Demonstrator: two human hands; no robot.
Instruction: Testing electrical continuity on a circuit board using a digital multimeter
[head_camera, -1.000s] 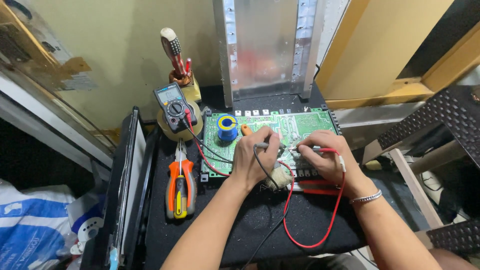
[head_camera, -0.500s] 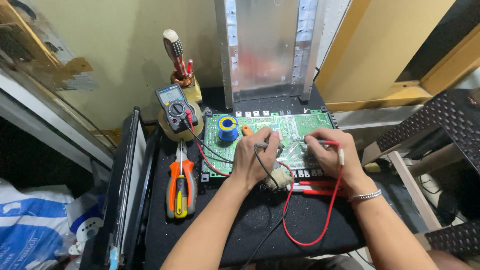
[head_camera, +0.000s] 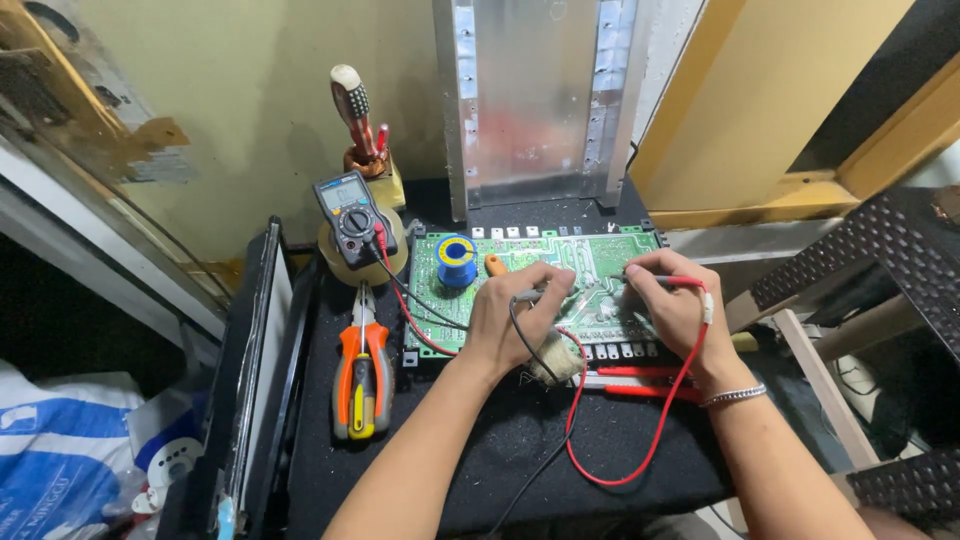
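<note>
Seemingly, both hands, left hand (head_camera: 515, 320) and right hand (head_camera: 672, 300), press probes onto green circuit board (head_camera: 600, 255).

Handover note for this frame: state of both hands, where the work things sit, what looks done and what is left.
Left hand: pinches the black probe, tip on the green circuit board.
Right hand: pinches the red probe, tip on the same board.
Multimeter: propped left of the board, both leads plugged in.
Pliers: lie unused on the black mat.
Done: both probes are placed on the board.
Left: the meter reading; its screen is too small to tell.
</note>
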